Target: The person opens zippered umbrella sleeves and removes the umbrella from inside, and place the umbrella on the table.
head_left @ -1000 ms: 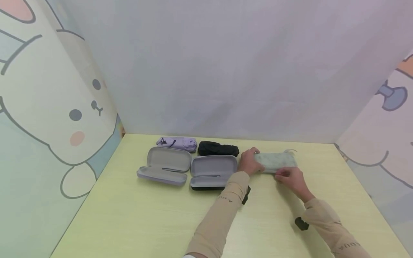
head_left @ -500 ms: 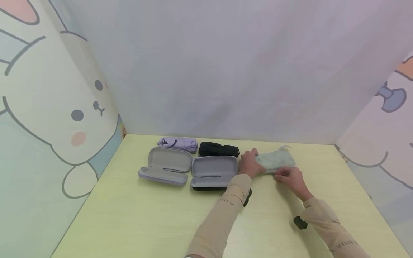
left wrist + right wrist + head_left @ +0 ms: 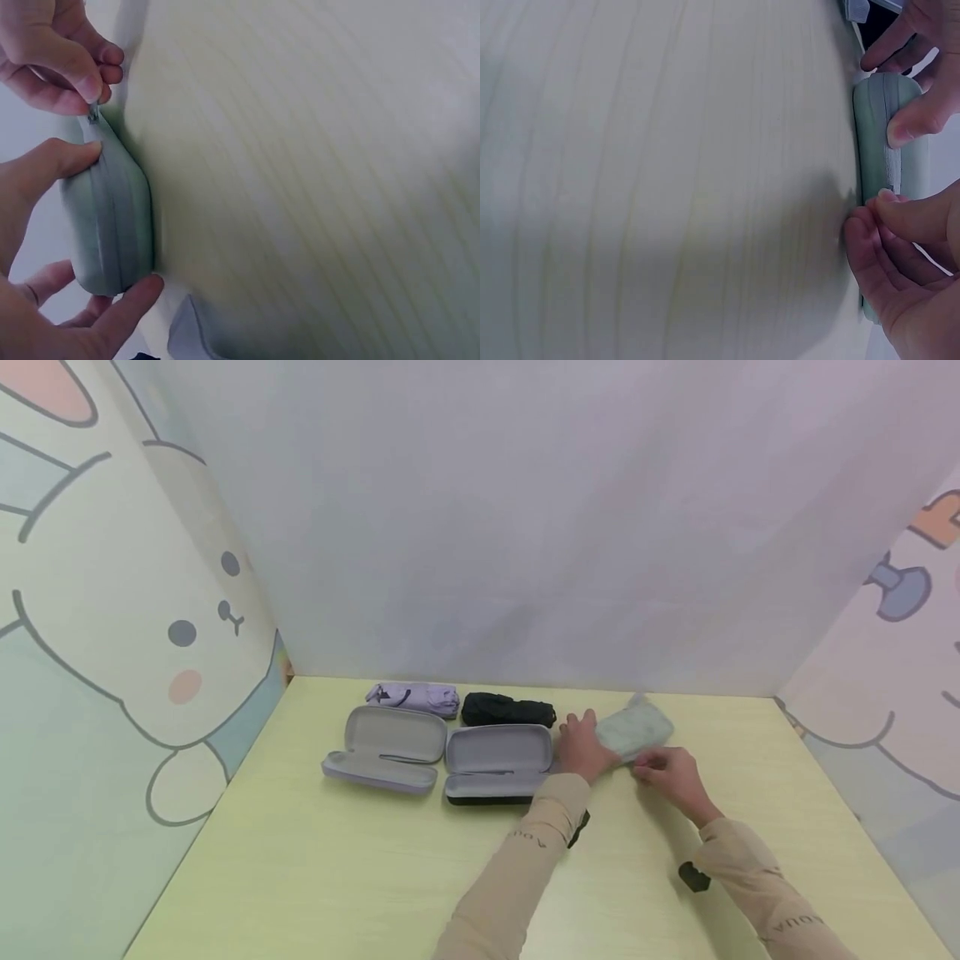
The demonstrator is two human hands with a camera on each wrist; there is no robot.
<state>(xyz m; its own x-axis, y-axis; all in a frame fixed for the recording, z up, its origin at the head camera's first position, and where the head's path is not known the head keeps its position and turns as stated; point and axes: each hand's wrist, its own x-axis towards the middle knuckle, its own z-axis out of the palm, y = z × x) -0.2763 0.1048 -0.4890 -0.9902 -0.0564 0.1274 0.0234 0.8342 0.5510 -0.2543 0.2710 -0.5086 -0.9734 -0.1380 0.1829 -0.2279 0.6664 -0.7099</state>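
A pale green zippered case lies at the back right of the table, set at a slant. My left hand grips its left end, thumb on the near side along the zipper band, as the left wrist view shows. Between the thumb and fingers of my right hand is the zipper pull, pinched at the case's near edge. The case's seam appears closed along the stretch seen in the left wrist view. A small strap sticks out at the far side of the case.
Left of my hands, two hard cases stand with lids raised: a lilac one and a black one with grey lining. Behind them lie a lilac fabric bundle and a black one, like folded umbrellas. A wall hanging borders the table's back.
The green case has turned counterclockwise, its right end swinging back and left. My right hand has shifted slightly left with the zipper pull; my left hand keeps its grip on the left end.
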